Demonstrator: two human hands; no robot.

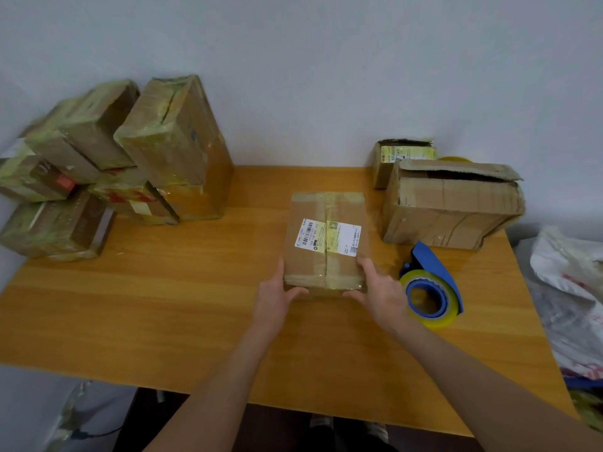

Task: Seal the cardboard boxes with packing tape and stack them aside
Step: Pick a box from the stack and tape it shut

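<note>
Left hand (pixel 277 296) and right hand (pixel 380 293) clamp their fingers on the taped brown cardboard box (pixel 326 246) mid-frame; seemingly sealed, it next needs lifting onto the upper-left stack of taped boxes (pixel 107 164)

left hand (pixel 277 296) and right hand (pixel 380 293) hold taped box (pixel 326 243) | tape dispenser (pixel 430 288) just beside right hand
</note>
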